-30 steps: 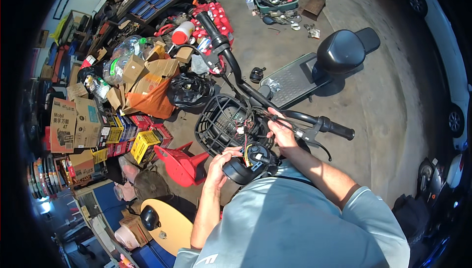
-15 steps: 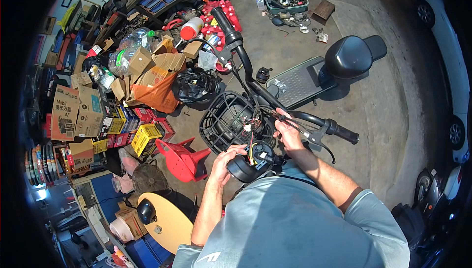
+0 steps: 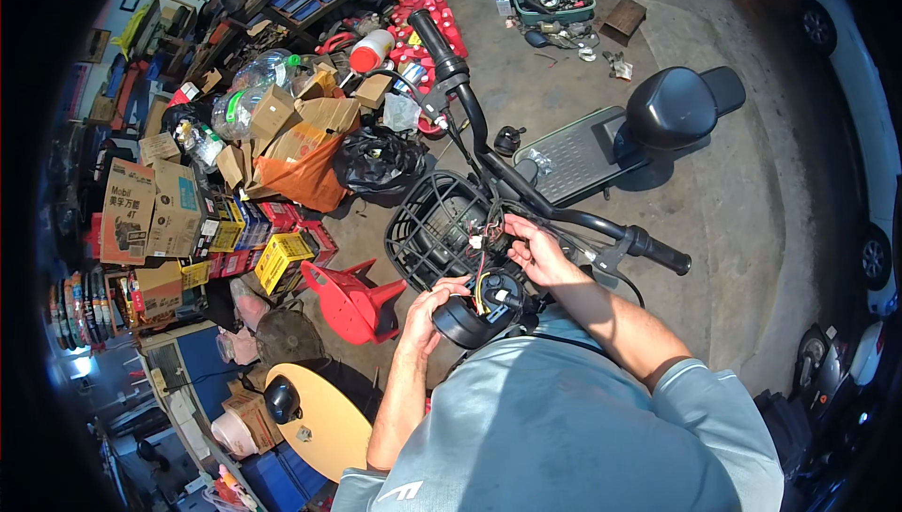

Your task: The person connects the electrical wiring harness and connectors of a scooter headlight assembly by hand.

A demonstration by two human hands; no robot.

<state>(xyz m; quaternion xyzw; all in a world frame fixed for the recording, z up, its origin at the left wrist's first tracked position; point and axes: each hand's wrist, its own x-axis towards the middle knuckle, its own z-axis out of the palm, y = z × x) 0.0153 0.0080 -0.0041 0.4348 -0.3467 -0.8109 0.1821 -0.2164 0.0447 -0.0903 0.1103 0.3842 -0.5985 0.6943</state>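
My left grip (image 3: 430,315) is curled around the left rim of a black round housing (image 3: 457,328), which lies just in front of the shirt (image 3: 554,409), its open side facing up. My right grip (image 3: 539,255) is half-curled, thumb and forefinger apart, beside a tangle of thin wires (image 3: 490,230); whether a strand is caught between the fingertips I cannot tell. Coloured leads (image 3: 481,292) rise from the housing toward this tangle. I judge the shell to be light, stiff plastic, smooth enough to slide under a loose hold, and so best taken by its outer rim; the leads I judge soft and easily strained, better held by a plug body than by the strand. Beyond the wires stand the black wire basket (image 3: 406,226) and the curved black handlebar (image 3: 519,183), passing diagonally above both hands. Farther out are a ribbed footboard (image 3: 581,161) and a black seat (image 3: 665,108) on the concrete floor (image 3: 714,258); to the left, well apart from the right grip, stands a red stool (image 3: 349,313).
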